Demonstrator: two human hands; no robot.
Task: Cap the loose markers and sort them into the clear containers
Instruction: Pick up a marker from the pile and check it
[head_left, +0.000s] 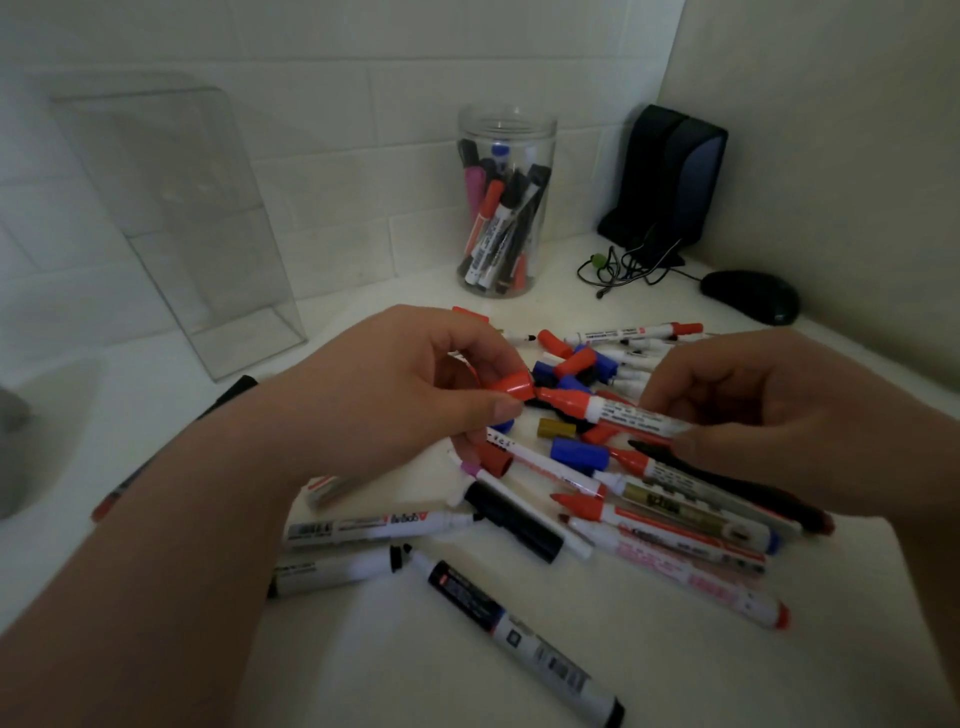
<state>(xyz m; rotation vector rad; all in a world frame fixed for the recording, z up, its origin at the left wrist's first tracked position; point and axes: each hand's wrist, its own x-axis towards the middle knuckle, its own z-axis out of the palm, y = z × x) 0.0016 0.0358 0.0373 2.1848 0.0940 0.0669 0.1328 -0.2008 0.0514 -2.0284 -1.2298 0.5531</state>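
Many loose markers (511, 514) lie beneath left hand (415, 384) pinching red cap (511, 387), right hand (779, 415) gripping red marker (623, 415)

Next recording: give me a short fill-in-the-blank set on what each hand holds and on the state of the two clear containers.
1. The left hand pinches a loose cap whose colour is ____.
2. The right hand holds an uncapped marker with its tip pointing toward the ____ hand.
3. The round jar at the back wall holds markers, while the rectangular clear container on the left looks ____.

Missing words: red; left; empty.
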